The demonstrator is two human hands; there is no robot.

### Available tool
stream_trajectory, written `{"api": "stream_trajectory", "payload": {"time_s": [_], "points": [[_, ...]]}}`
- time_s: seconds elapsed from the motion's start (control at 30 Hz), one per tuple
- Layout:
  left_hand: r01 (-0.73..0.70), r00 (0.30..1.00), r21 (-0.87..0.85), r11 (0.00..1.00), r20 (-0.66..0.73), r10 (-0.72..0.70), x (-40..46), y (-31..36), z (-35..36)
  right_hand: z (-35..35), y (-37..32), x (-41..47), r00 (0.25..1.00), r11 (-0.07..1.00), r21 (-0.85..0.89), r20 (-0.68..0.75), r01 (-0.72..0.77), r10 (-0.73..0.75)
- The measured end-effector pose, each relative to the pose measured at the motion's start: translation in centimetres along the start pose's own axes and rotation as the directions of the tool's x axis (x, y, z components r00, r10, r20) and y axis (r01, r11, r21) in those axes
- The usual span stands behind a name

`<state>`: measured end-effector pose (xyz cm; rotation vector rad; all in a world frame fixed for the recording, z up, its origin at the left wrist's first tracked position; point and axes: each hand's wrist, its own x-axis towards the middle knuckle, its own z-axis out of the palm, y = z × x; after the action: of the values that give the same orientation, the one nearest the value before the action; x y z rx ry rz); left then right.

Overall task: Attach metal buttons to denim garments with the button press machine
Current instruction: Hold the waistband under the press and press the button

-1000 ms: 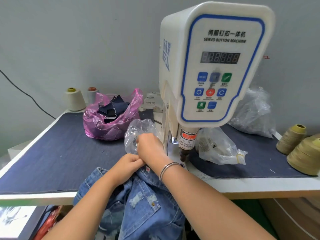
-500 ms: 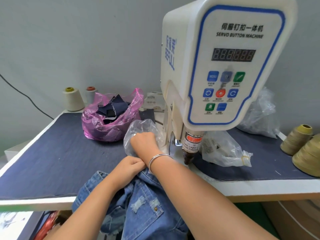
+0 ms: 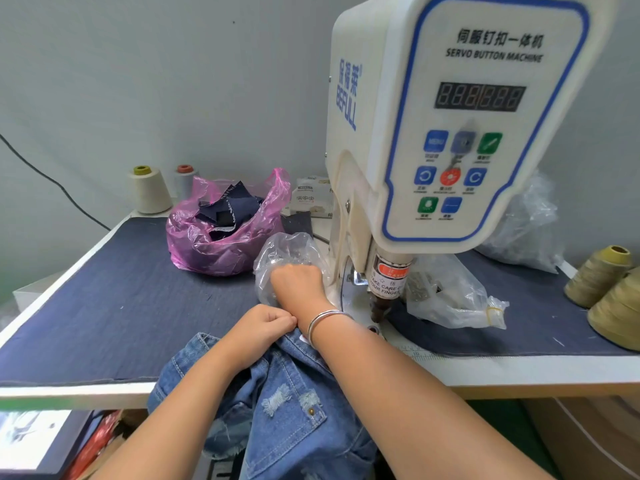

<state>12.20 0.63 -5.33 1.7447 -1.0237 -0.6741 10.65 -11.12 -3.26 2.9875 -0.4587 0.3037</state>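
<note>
Right hand [image 3: 298, 284] reaches into clear plastic bag [image 3: 277, 254]; fingers hidden, grip cannot be told. Left hand [image 3: 265, 323] clenches denim garment [image 3: 287, 403] edge at the table [image 3: 104, 393] front, just left of the button press machine [image 3: 450, 133].

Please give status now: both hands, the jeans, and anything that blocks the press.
Left hand grips jeans at table edge. Right hand inside clear bag, grip hidden. Nothing under press head yet.
</note>
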Motion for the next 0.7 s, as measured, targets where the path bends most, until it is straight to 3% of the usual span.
{"api": "stream_trajectory", "payload": {"time_s": [0.3, 0.47, 0.7], "points": [[-0.011, 1.0, -0.049, 0.999, 0.008, 0.012, -0.2, 0.2, 0.0, 0.0, 0.7, -0.6, 0.987, 0.968, 0.191, 0.027, -0.163, 0.161], [0.004, 1.0, -0.072, 0.997, 0.012, -0.004, -0.1, -0.2, -0.1, -1.7, 0.8, -1.9, 0.961, 0.86, 0.435, 0.044, -0.266, 0.274], [-0.005, 1.0, -0.078, 0.997, -0.009, 0.004, 0.1, -0.4, -0.1, -5.7, -0.8, -11.1, 0.946, 0.644, 0.764, -0.181, -0.039, 0.271]]}}
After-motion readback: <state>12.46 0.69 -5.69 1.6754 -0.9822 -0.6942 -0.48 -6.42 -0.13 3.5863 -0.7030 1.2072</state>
